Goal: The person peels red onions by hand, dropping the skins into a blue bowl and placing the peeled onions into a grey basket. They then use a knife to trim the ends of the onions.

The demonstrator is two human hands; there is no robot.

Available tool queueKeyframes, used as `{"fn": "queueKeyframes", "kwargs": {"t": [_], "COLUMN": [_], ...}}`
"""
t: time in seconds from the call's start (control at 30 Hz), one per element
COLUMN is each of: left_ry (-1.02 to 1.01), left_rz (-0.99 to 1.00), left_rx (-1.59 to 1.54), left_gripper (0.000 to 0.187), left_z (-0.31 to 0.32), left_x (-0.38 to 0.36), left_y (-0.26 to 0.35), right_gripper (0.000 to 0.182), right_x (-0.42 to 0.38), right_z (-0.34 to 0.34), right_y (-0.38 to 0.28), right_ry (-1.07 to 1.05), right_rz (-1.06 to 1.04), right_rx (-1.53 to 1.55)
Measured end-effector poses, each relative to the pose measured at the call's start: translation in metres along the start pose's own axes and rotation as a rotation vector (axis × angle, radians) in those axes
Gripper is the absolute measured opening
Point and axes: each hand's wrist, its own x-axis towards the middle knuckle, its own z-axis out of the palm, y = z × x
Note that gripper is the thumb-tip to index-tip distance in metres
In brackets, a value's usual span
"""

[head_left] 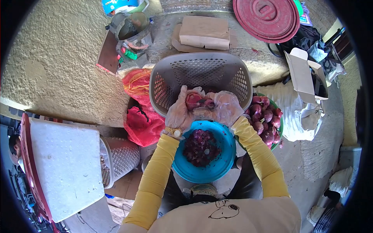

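Observation:
Both of my hands wear clear plastic gloves and meet at the near rim of a grey perforated basket. My left hand, with a wristwatch below it, curls around red onions. From the other side, my right hand closes on the same small cluster; the gloves partly hide its fingers. Just below the hands sits a blue basin with dark red onion skins and bits in it. To the right, a green basin is heaped with whole red onions.
Red mesh sacks lie left of the basket. Further left stand a white foam board and a lighter woven basket. Behind are a cardboard box and a red round lid. A white sack lies at right.

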Motion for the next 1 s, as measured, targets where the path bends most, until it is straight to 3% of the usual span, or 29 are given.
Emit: {"fn": "queueKeyframes", "kwargs": {"t": [0.23,0.3,0.4,0.53,0.6,1.0], "left_ry": [-0.051,0.033,-0.048,0.027,-0.04,-0.042], "left_rz": [0.182,0.047,-0.002,0.06,-0.174,-0.17], "left_rx": [0.368,0.03,-0.107,-0.006,-0.574,-0.592], "left_gripper": [0.055,0.057,0.058,0.058,0.057,0.058], "left_z": [-0.002,0.003,0.008,0.006,0.004,0.007], "left_x": [-0.002,0.002,-0.004,0.001,0.0,-0.001], "left_y": [-0.007,-0.007,0.007,0.0,0.007,0.006], "right_gripper": [0.062,0.063,0.062,0.061,0.059,0.054], "right_x": [0.0,-0.001,0.0,0.004,0.004,0.001], "right_z": [0.015,0.011,0.007,0.011,0.013,0.011], "right_y": [0.014,0.008,-0.001,0.0,0.002,0.0], "right_ry": [0.133,0.117,0.07,0.036,0.035,0.0], "right_rz": [-0.083,-0.065,-0.004,0.045,0.033,0.003], "right_rx": [-0.083,-0.055,-0.006,0.08,0.1,0.361]}}
